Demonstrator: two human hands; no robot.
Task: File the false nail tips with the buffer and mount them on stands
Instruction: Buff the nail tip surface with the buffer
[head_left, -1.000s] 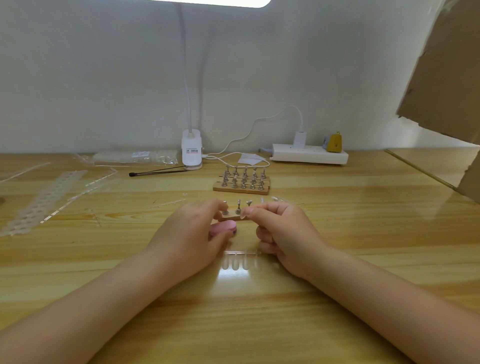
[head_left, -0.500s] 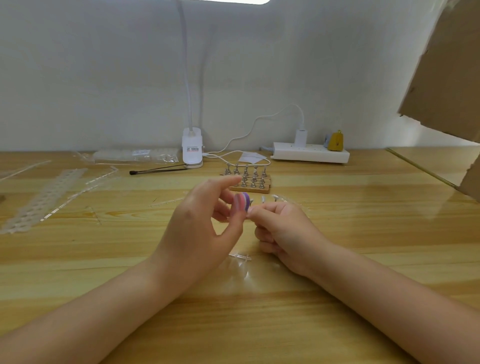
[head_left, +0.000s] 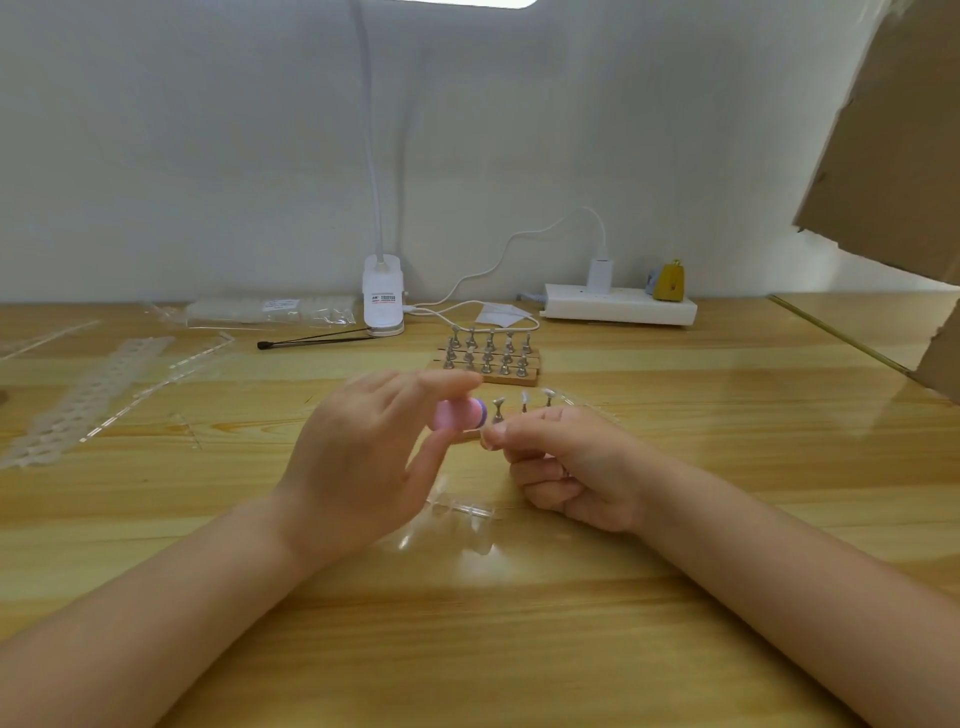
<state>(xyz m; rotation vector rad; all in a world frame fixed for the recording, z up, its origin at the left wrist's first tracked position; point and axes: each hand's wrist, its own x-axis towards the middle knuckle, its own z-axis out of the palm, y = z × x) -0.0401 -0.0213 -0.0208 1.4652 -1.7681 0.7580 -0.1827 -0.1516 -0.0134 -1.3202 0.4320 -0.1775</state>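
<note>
I take the wooden rack of metal stands (head_left: 488, 361) at mid-table as my landmark. Just in front of it, lifted off the table (head_left: 156, 519), my left hand (head_left: 358, 457) holds the buffer (head_left: 460, 414), a small pink block with a purple band, pinched between thumb and forefinger with the other fingers fanned out; it is blurred, so I cannot say exactly how the pads sit. I judge the buffer light and a little spongy, easy to squeeze, best gripped across its two flat sides so the working face stays free. To the right of it, also in front of the rack, my right hand (head_left: 566, 467) is curled up, thumb and forefinger pressed together at the tip on what I take to be a nail tip (head_left: 487, 435); it is too small and clear for me to see properly. I expect such a tip to be nearly weightless, thin, slick and springy, liable to flick away, so I would pinch it by its side edges near the base. Between that hand and the rack stand three loose stands (head_left: 523, 405). Nearer me than both hands lies a clear strip of tips (head_left: 467, 512), touching the table.
</note>
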